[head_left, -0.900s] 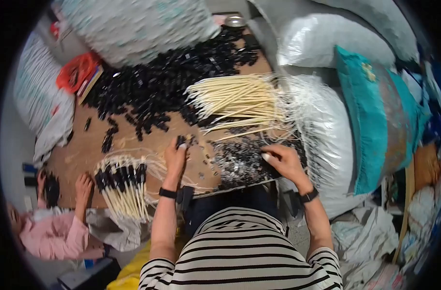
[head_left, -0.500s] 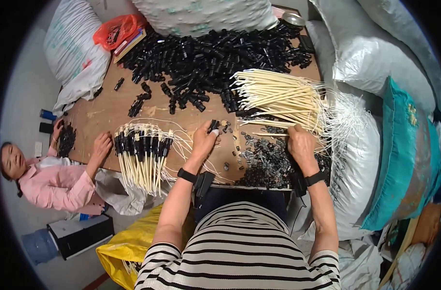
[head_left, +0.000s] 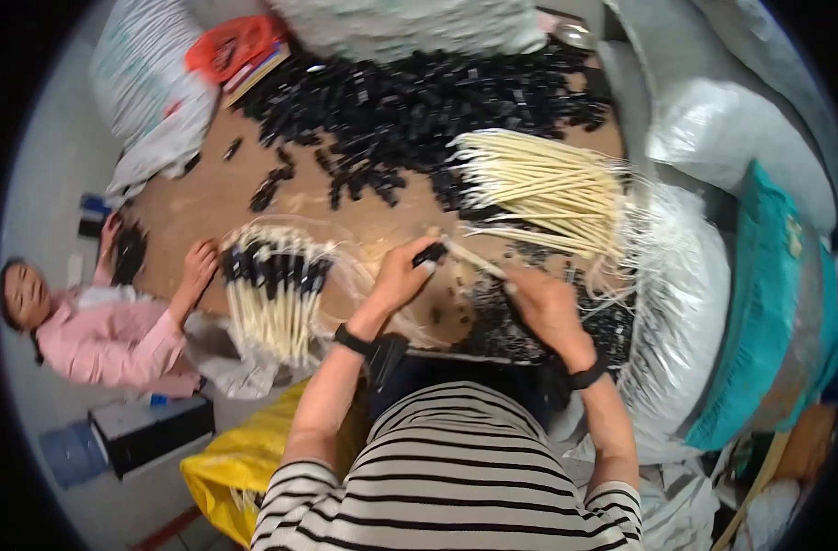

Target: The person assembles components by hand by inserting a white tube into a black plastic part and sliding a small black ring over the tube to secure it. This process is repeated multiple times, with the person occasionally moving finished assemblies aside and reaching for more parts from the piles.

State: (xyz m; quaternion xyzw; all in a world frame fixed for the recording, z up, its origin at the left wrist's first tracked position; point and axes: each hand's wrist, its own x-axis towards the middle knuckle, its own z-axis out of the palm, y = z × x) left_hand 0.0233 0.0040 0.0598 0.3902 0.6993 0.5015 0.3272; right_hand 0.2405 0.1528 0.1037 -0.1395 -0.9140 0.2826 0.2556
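Note:
My left hand (head_left: 401, 275) is closed on a small black plastic connector (head_left: 428, 254) above the middle of the table. In my right hand (head_left: 546, 301) a cream-coloured tube (head_left: 477, 257) is pinched. The tube's far end points up and left, close beside the connector; blur hides whether they touch. Beyond my right hand lies a pile of similar cream tubes (head_left: 538, 188) with thin white wires at their right end. To the left of my left hand sits a bundle of cream tubes with black connectors (head_left: 277, 285) fitted on them. Small dark parts (head_left: 506, 321) lie scattered below my right hand.
A large heap of black connectors (head_left: 419, 101) covers the back of the brown table (head_left: 185, 216). White sacks (head_left: 676, 303) and a teal sack (head_left: 754, 312) crowd the right side. A co-worker in a pink top (head_left: 116, 344) sits at the left, and a yellow bag (head_left: 240, 450) stands below.
My right hand has left the tube pile and moved left with one tube, bringing its end near the connector. My left hand has shifted slightly right, still holding the connector.

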